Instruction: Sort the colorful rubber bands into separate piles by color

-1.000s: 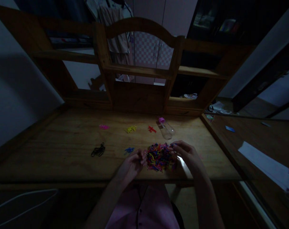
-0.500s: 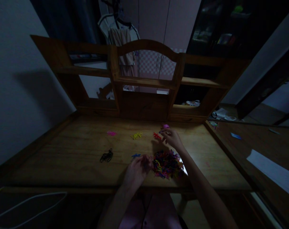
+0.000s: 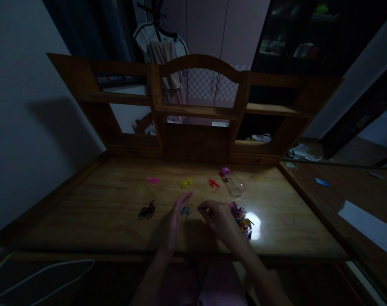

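Note:
A pile of small mixed-colour bands [image 3: 242, 216] lies on the wooden desk [image 3: 101, 212], partly hidden behind my right hand [image 3: 219, 219]. That hand is curled in a pinch beside the pile; what it holds is too small to see. My left hand [image 3: 173, 220] hovers flat with fingers stretched, over a small blue cluster [image 3: 186, 210]. Sorted clusters lie further back: pink [image 3: 152, 180], yellow [image 3: 186, 183], red [image 3: 213, 183], and black [image 3: 146, 211] to the left.
A clear bottle with a pink cap [image 3: 232, 182] lies on its side behind the pile. A wooden shelf unit [image 3: 196, 110] rises at the desk's back. A second dark table [image 3: 356, 199] with papers adjoins on the right.
My right hand came back from the red cluster near the bottle to the left side of the pile. My left hand opened and lifted over the blue cluster.

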### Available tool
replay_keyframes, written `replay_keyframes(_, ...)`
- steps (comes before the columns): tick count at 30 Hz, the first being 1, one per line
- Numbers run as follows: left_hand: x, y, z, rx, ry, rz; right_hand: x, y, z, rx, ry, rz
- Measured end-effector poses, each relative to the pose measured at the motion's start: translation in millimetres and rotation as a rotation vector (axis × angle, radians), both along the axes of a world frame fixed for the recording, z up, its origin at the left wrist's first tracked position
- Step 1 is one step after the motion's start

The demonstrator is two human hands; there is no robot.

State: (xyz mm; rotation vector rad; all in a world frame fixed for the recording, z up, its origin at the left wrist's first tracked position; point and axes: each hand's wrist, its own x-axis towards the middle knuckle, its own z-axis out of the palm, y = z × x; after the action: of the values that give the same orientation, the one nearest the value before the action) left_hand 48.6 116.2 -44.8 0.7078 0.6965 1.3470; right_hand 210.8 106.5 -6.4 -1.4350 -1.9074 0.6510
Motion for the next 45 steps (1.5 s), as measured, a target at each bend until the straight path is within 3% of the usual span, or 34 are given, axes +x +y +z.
replay_keyframes(4,-3,-9,9.3,0.030,0.087,0.054,-24,6,-8.6,0.043,-0.101,0.069)
replay_keyframes(7,-10,-12,17.7,0.007,0.149,0.129,-19,6,-5.9,0.057,-0.021,0.047)
replay_keyframes(11,-18,-8,16.3,0.044,0.343,0.206,17,-7,7.8,0.126,0.127,-0.168)
replay_keyframes(16,-15,1,0.2,0.087,0.863,0.149,76,-37,14.2,0.196,0.184,-0.517)
replay_keyframes(20,-8,1,-1.2,0.120,1.012,0.006,107,-60,3.6,0.197,0.225,-0.686)
replay_keyframes(25,5,8,1.5,0.288,1.092,0.012,120,-79,-19.1,0.140,0.285,-0.832)
replay_keyframes(30,34,20,3.9,0.577,1.224,-0.083,128,-83,-43.4,0.059,0.434,-0.833)
replay_keyframes(33,49,24,6.2,0.682,1.284,-0.157,131,-83,-49.7,0.032,0.463,-0.823)
replay_keyframes(39,59,29,3.5,0.755,1.435,-0.227,132,-84,-45.3,0.040,0.459,-0.811)
replay_keyframes(45,61,35,-0.7,0.770,1.460,-0.180,139,-84,-53.1,0.024,0.457,-0.785)
